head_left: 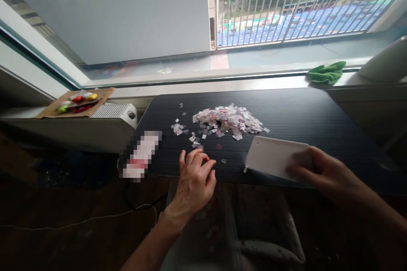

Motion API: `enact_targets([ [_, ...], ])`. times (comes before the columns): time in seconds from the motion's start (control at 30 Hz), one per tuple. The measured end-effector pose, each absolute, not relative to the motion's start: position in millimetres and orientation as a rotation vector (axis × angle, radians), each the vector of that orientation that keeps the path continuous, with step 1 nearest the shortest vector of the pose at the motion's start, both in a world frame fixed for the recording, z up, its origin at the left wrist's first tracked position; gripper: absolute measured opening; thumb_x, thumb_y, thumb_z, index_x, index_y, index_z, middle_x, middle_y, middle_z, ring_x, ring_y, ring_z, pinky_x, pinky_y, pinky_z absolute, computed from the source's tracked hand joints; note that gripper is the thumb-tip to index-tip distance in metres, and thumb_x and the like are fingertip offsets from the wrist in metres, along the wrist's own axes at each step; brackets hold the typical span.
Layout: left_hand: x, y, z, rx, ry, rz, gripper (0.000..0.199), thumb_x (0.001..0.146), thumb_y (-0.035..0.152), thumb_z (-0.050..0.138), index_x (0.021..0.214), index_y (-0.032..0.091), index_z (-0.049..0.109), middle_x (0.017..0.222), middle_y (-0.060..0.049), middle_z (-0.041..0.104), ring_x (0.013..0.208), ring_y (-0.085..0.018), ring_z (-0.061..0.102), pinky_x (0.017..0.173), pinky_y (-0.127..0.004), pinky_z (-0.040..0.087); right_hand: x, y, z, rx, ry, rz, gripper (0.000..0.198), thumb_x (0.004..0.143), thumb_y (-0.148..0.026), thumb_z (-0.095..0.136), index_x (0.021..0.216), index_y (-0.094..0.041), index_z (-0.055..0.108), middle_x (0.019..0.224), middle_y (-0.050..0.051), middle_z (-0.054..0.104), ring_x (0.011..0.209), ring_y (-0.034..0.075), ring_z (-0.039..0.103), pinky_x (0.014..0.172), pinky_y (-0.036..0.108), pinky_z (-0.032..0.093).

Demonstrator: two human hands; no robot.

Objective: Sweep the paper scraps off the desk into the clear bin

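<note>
1. Right hand (321, 173) grips a white card (273, 156) at the counter's (318, 114) near edge, right of the paper scraps (227, 119).
2. Left hand (195, 178), loosely curled and empty, rests near stray bits; a hasty sweep could scatter scraps off the near edge.

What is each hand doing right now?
Left hand: empty, fingers curled, resting on the dark table edge.
Right hand: holding the flat white plastic card.

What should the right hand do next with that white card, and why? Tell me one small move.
Probably slide the white card, held in the right hand, left along the dark table toward the stray paper bits. They lie scattered apart from the main pile, near the left hand at the table's front edge.
</note>
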State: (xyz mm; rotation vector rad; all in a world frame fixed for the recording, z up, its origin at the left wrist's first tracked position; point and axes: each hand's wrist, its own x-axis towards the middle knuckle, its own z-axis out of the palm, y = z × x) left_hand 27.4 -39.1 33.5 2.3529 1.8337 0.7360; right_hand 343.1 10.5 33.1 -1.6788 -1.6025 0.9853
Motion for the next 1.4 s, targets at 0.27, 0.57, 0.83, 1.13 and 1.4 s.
enact_targets([
  [0.27,37.0,-40.3,33.6,2.400,1.758,0.746,0.024,0.087,0.013,0.050,0.102,0.020,0.067,0.098,-0.007,0.064,0.118,-0.030,0.053,0.109,-0.067,0.028,352.8,17.3,30.8,-1.602,-1.344,1.248,0.039,0.063,-0.044,0.078,0.094,-0.023,0.067,0.081,0.002,0.074,0.074,0.023,0.070,0.065,0.031,0.058],
  [0.57,56.8,-50.6,29.0,2.423,1.580,0.681,0.024,0.084,0.012,0.051,0.099,0.020,0.068,0.099,-0.006,0.064,0.118,-0.029,0.053,0.110,-0.068,0.027,346.6,16.5,27.3,-1.572,-1.466,1.408,0.042,0.062,-0.052,0.078,0.089,-0.023,0.064,0.079,0.002,0.070,0.072,0.022,0.067,0.058,0.029,0.057],
  [0.83,65.6,-58.5,30.5,2.472,1.480,0.660,0.026,0.084,0.012,0.051,0.101,0.021,0.068,0.100,-0.007,0.063,0.118,-0.028,0.054,0.112,-0.067,0.027,353.6,5.5,37.3,-1.517,-1.570,1.492,0.041,0.068,-0.053,0.076,0.091,-0.021,0.064,0.080,0.002,0.070,0.074,0.020,0.066,0.062,0.028,0.055],
  [1.13,41.5,-68.1,38.8,2.343,1.644,0.669,0.026,0.085,0.011,0.049,0.102,0.021,0.067,0.101,-0.007,0.063,0.119,-0.028,0.053,0.113,-0.067,0.025,322.6,22.3,40.3,-1.492,-1.524,1.272,0.036,0.068,-0.046,0.077,0.091,-0.023,0.064,0.078,0.004,0.071,0.071,0.024,0.068,0.064,0.032,0.057],
  [1.4,2.5,-80.1,33.4,2.223,1.985,0.695,0.026,0.087,0.012,0.049,0.103,0.021,0.067,0.098,-0.006,0.063,0.116,-0.029,0.054,0.110,-0.068,0.029,259.6,48.0,16.8,-1.420,-1.556,1.133,0.029,0.070,-0.045,0.072,0.089,-0.024,0.062,0.078,0.002,0.071,0.070,0.023,0.067,0.066,0.034,0.055],
])
